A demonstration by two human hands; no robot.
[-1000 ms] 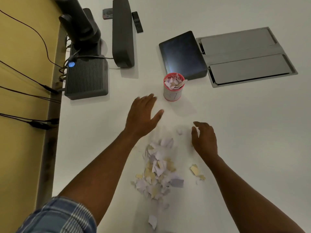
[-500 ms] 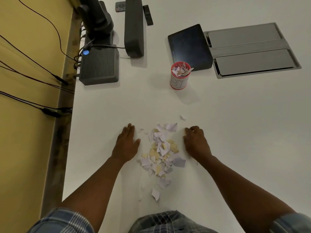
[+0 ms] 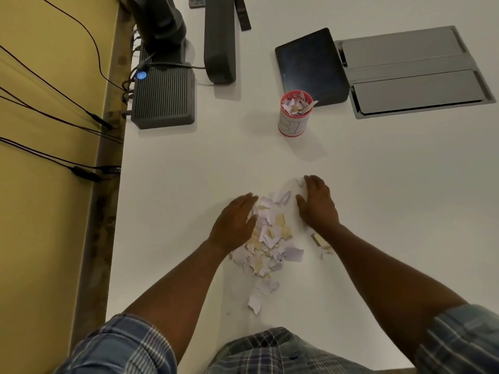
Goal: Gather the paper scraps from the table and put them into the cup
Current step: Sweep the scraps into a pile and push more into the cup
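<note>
Both hands have closed in: left hand (image 3: 234,225) and right hand (image 3: 318,205), open, flank the paper scraps (image 3: 267,238); squeeze inward, then lift toward the cup (image 3: 294,114).

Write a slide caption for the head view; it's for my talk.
Both hands corral paper scraps near the cup.
</note>
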